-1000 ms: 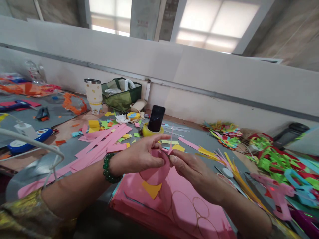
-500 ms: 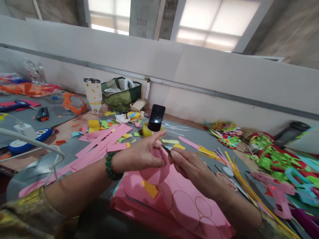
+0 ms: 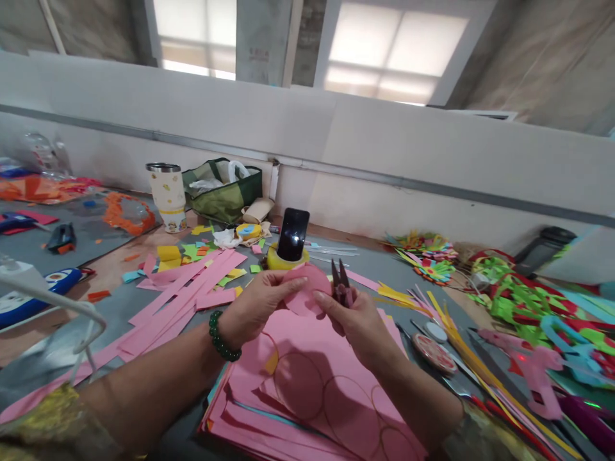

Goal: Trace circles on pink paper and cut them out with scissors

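My left hand [image 3: 257,301], with a green bead bracelet [image 3: 221,337] at its wrist, pinches the left edge of a round pink paper piece [image 3: 310,291] between thumb and fingers. My right hand [image 3: 355,317] has a pair of dark needle-nose pliers [image 3: 341,285] in its fingers, jaws pointing up and slightly apart. The right thumb also presses on the paper's lower right edge. Below both hands lies a stack of pink paper sheets [image 3: 307,333]; several circles are outlined on the top sheet.
Behind the hands a phone [image 3: 293,234] stands in a yellow holder [image 3: 283,259]. Pink strips [image 3: 187,288] and scraps lie left. A tumbler [image 3: 166,195] and green bag [image 3: 225,192] stand at the back. A pink glue gun [image 3: 528,362] and a round tin [image 3: 435,353] lie right.
The pink paper has been raised off the stack and flattened out between both hands. The pliers have turned from pointing left at the paper to pointing up, apart from it.
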`<control>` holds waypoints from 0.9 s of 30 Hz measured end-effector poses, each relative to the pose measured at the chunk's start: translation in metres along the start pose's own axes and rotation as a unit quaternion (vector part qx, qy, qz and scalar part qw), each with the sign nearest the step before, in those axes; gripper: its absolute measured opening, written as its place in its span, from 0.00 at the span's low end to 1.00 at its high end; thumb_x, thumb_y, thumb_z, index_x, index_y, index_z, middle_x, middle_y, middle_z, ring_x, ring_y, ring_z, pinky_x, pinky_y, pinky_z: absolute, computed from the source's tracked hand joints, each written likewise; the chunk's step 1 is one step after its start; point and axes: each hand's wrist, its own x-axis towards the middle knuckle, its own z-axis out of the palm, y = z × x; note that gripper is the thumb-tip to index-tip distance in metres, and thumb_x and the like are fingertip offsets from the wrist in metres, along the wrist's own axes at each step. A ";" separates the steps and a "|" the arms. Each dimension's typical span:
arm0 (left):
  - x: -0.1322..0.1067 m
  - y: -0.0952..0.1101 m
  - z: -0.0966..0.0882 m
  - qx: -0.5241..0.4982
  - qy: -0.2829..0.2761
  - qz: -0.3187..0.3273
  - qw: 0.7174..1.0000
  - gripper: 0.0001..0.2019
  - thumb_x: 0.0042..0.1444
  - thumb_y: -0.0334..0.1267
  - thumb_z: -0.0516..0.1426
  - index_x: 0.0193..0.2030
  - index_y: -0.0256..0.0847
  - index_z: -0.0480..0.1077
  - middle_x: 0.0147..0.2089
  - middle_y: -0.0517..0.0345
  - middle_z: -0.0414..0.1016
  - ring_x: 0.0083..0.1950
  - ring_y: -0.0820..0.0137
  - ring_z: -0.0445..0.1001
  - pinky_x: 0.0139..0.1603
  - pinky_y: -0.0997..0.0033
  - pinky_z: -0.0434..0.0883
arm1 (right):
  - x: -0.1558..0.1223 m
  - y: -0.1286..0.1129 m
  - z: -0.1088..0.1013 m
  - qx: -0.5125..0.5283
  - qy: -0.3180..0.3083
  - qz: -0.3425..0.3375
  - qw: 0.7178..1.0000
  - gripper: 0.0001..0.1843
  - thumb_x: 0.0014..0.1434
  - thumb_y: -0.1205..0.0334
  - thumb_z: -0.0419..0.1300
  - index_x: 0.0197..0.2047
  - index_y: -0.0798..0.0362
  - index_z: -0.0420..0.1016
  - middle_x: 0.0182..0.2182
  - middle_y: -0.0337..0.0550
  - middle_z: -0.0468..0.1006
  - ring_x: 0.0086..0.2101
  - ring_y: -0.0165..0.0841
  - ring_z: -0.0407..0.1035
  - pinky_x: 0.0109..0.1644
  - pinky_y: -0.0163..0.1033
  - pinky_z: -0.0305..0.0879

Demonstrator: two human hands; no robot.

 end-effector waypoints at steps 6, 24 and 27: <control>0.001 -0.010 -0.005 -0.049 0.048 -0.052 0.996 0.14 0.46 0.45 0.65 0.31 0.34 0.74 0.27 0.59 0.71 0.28 0.77 0.67 0.28 0.79 0.63 | -0.001 0.008 -0.001 0.001 -0.024 0.015 1.000 0.27 0.59 0.37 0.48 0.24 0.53 0.60 0.18 0.32 0.57 0.18 0.23 0.48 0.20 0.31 0.43; 0.001 -0.015 -0.011 0.155 0.038 0.054 0.986 0.20 0.53 0.48 0.57 0.20 0.37 0.59 0.21 0.66 0.50 0.23 0.79 0.47 0.23 0.76 0.46 | -0.002 0.013 0.000 0.057 -0.112 0.060 0.990 0.24 0.61 0.42 0.46 0.22 0.52 0.53 0.14 0.28 0.51 0.16 0.22 0.40 0.16 0.28 0.39; 0.000 -0.017 -0.011 0.161 0.032 0.051 0.985 0.18 0.54 0.48 0.56 0.23 0.36 0.64 0.22 0.66 0.51 0.23 0.78 0.48 0.24 0.76 0.46 | -0.002 0.014 0.001 0.051 -0.107 0.057 0.991 0.24 0.61 0.43 0.46 0.22 0.52 0.54 0.15 0.29 0.52 0.16 0.21 0.41 0.16 0.29 0.40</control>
